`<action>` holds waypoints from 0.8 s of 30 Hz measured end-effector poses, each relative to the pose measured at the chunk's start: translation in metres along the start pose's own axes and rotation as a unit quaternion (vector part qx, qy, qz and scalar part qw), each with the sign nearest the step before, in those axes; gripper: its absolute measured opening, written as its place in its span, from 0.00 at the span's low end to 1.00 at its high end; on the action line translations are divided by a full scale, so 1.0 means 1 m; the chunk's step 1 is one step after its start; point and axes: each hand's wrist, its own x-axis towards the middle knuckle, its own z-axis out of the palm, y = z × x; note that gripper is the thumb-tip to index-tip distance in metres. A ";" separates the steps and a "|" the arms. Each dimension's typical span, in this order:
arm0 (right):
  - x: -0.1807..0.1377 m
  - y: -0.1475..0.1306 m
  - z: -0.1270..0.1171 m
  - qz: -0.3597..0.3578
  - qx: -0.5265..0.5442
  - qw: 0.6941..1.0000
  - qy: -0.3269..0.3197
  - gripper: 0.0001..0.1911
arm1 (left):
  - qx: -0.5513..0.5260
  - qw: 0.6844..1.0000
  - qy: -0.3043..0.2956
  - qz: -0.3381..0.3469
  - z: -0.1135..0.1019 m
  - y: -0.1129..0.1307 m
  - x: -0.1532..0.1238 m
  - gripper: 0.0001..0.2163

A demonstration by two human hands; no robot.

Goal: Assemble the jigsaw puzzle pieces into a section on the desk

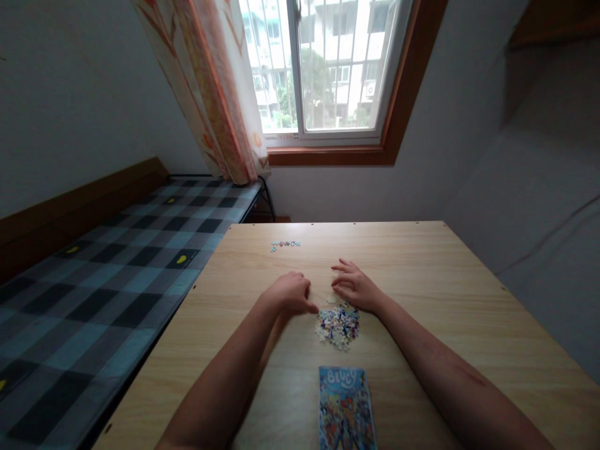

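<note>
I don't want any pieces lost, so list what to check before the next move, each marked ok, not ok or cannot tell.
1. Puzzle pile away from the edges of the table: ok.
2. Row of pieces clear of both hands: ok.
3. Right hand well clear of the pile: not ok, right beside it.
4. Left hand free of pieces: cannot tell, fingers curled.
5. Bluey box picture-side up: ok.

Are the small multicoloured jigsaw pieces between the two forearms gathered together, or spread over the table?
Mostly gathered: the small multicoloured jigsaw pieces lie crowded in one patch on the pale wood-grained table, a few straggling.
</note>
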 end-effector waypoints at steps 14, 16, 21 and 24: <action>0.001 0.011 0.002 0.056 0.007 0.987 0.152 0.09 | -0.136 0.954 0.212 -0.164 0.021 -0.042 0.024 0.06; 0.002 0.012 0.001 0.060 0.010 0.984 0.170 0.09 | -0.147 0.934 0.262 -0.196 0.025 -0.046 0.026 0.04; 0.002 0.012 0.002 0.060 0.004 0.981 0.187 0.09 | -0.115 0.921 0.301 -0.219 0.030 -0.048 0.025 0.10; 0.002 0.013 0.004 0.061 0.001 0.982 0.178 0.09 | -0.073 0.934 0.268 -0.225 0.029 -0.042 0.022 0.14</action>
